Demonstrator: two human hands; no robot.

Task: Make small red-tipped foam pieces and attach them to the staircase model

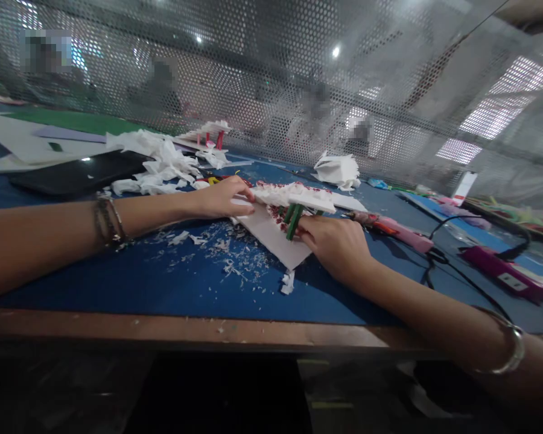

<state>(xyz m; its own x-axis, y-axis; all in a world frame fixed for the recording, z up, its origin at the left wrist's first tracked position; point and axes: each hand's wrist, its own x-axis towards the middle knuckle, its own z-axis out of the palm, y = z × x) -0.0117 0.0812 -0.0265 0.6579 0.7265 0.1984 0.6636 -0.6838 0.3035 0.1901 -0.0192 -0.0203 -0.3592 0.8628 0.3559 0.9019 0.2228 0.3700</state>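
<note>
Fingers of the left hand [219, 199] lie flat and open on a white foam slab [298, 196]. White scraps [235, 253] litter the blue mat [163, 283] at that hand's 6 o'clock. Green sticks [293, 220] prop the slab over a white card [271, 238]; the right hand [337, 244], at their 4 o'clock, pinches them

Tabletop [163, 289]: blue cover, white flecks, brown edge. Board [271, 238]: white, partly red-speckled. Sticks [293, 221]: green. Scraps [163, 163]: white. Screen [389, 90]: grey, perforated dots. Tool [407, 236]: pink.
</note>
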